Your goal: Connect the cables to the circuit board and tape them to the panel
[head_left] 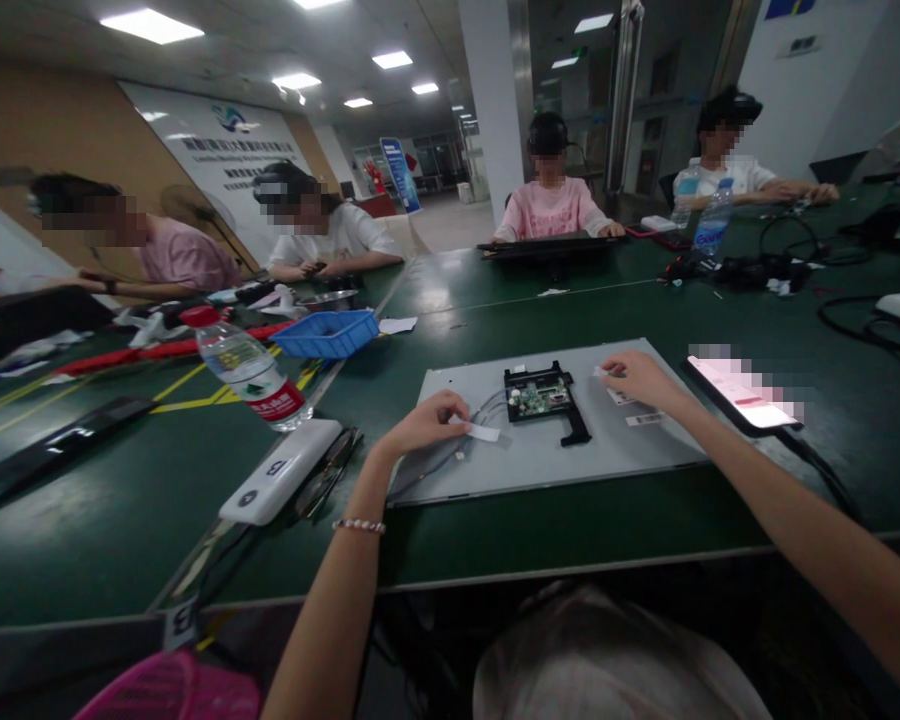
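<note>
A flat grey panel (472, 385) lies on the green table in front of me. On its middle sits a black plastic bracket (576, 428) framing a green circuit board (541, 398), with grey cables (427, 463) running off to the left. My left hand (429, 422), closed in a pinch, holds a white strip (484, 433) over the panel's left part. Above the right part, the fingertips of my right hand (641, 376) are pinched on a small white piece (598, 372), too small to identify. White labels (646, 419) are stuck on the panel beneath that hand.
A lit phone (746, 392) with a cable lies right of the panel. To the left are a white power bank (281, 472), glasses (330, 472), a water bottle (247, 370) and a blue bin (326, 333). Several people sit around the table.
</note>
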The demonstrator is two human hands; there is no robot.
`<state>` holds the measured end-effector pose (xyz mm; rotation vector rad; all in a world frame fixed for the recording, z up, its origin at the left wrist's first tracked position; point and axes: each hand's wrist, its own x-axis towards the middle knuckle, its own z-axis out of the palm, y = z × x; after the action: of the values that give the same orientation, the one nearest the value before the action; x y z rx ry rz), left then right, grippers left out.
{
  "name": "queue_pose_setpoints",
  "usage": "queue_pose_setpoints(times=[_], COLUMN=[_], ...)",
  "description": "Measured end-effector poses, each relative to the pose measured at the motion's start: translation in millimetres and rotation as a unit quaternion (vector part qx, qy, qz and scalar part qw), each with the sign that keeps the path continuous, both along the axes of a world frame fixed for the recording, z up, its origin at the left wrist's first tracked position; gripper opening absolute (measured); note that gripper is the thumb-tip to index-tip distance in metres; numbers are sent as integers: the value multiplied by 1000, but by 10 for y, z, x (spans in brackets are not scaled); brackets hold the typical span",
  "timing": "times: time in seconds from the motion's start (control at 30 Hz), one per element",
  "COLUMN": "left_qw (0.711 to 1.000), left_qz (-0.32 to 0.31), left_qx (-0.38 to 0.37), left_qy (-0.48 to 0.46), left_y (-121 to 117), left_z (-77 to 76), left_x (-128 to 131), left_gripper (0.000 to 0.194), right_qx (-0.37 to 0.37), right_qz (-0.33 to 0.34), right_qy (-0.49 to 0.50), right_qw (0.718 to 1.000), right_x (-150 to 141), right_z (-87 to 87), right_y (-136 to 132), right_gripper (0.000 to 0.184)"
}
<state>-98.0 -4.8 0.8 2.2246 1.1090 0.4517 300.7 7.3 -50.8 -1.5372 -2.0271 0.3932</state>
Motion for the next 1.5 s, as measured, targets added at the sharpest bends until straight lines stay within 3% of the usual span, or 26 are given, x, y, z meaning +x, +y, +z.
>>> queue_pose_setpoints(times=[0.17,0.3,0.43,0.53,0.6,0.73,0.83,1.07,1.3,1.5], left_qw=[999,992,973,959,952,944,938,937,935,930], left_qz=[-20,70,202,218,212,218,229,227,229,232], left_qx=[-35,-56,58,181,218,240,250,250,251,262], left_qy=[-17,-90,-91,-23,20,63,77,90,102,114], left_y=[23,70,159,189,182,157,162,182,163,168], left_z=[-32,-115,-233,-289,-299,-302,-321,-354,-345,-340], left_x=[-34,-82,-137,-157,-158,-157,-163,-161,-135,-111], left_gripper=[23,25,20,12,10,10,10,17,22,24], right_qx=[47,77,86,87,91,68,55,54,135,98], right_qz=[-34,-31,49,128,168,143,136,188,113,69], right_qy=[-20,-29,-46,-53,-71,-129,-146,-121,-129,-159], right_qw=[998,996,994,986,979,979,978,973,976,980], right_x=[53,-63,-349,-674,-901,-1239,-1330,-1262,-893,-367], right_z=[-118,-52,126,223,245,211,175,212,297,-34], right_y=[71,123,224,342,432,604,689,685,627,606], right_gripper=[42,42,33,30,31,30,26,22,28,35])
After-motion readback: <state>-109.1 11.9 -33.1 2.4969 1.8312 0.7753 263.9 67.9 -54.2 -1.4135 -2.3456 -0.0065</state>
